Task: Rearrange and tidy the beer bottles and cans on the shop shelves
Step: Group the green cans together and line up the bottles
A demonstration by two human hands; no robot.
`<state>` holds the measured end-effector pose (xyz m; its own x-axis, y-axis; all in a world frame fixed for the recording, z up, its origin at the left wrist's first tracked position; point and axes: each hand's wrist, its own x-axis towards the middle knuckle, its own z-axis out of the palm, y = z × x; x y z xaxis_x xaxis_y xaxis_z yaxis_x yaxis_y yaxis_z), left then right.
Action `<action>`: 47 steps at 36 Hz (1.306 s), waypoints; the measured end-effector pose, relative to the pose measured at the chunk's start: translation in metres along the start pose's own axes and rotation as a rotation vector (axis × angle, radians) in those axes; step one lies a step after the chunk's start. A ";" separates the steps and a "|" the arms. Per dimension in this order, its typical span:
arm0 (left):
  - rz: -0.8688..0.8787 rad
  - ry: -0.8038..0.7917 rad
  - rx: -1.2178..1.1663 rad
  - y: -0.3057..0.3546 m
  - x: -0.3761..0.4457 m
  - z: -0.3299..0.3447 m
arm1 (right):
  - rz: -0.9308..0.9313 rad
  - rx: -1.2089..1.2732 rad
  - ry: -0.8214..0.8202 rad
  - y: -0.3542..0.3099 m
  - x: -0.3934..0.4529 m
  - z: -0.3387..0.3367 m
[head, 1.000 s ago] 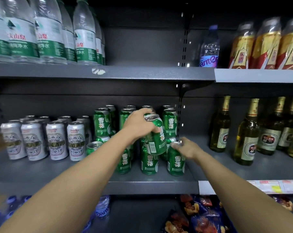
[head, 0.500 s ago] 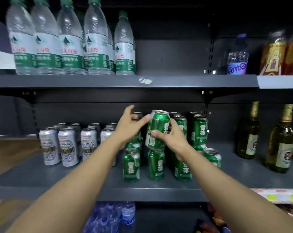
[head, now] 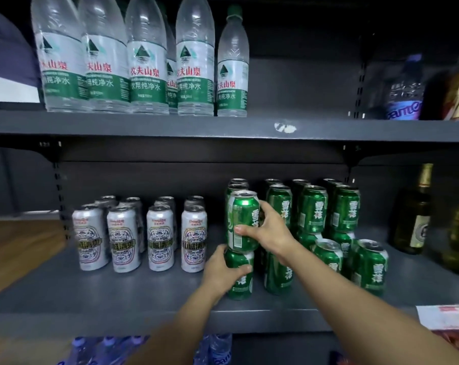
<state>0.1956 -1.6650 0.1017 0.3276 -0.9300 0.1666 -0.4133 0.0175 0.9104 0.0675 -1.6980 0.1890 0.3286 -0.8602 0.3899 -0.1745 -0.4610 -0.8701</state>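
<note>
We look down our own two bare arms at a dark grey middle shelf (head: 96,293) stocked with beer. Our right hand (head: 269,233) holds an upper green can (head: 243,219) upright, thumb on the near face and fingers (head: 262,206) curled round its right side, clamped on the metal. That can sits on top of a lower green can (head: 240,275) at the left front corner of the green block, and our left hand (head: 223,272) grips this lower one, its fingers wrapped round the left side and its thumb (head: 243,269) across the front. The lower can stands on the shelf.

To the right we see more green cans (head: 314,209) stacked two high in rows that run back toward the rear panel, with two single green cans (head: 370,267) standing lower at the front right. To the left, apart from the green block, silver cans (head: 123,238) stand in four neat files, several deep.

On the upper shelf (head: 170,127) a row of clear water bottles (head: 146,64) with green labels stands upright, and a small blue-labelled bottle (head: 403,90) sits blurred well off to the right. Glass beer bottles (head: 418,214) with gold foil necks stand at the right edge of the middle shelf. Below it, the tops of blue-tinted bottles (head: 104,349) show.
</note>
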 end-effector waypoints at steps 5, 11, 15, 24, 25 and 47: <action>-0.008 -0.002 -0.004 -0.009 0.006 0.000 | 0.044 0.027 -0.008 0.007 0.000 0.002; -0.004 -0.005 0.000 -0.009 0.008 0.001 | 0.064 0.030 -0.120 0.007 0.004 -0.005; -0.009 -0.004 -0.007 -0.011 0.009 0.001 | 0.036 -0.066 -0.076 0.013 0.007 0.001; -0.014 -0.033 -0.053 -0.012 0.010 0.001 | 0.089 0.079 -0.184 0.015 0.005 -0.002; -0.014 -0.035 -0.058 -0.013 0.011 0.001 | 0.094 0.051 -0.209 0.015 0.005 -0.002; 0.001 -0.029 -0.054 -0.013 0.007 0.000 | 0.169 -0.091 -0.115 0.014 0.009 0.010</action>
<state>0.2034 -1.6720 0.0907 0.3021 -0.9402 0.1573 -0.3669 0.0376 0.9295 0.0777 -1.7103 0.1772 0.3905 -0.8987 0.1996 -0.3172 -0.3349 -0.8873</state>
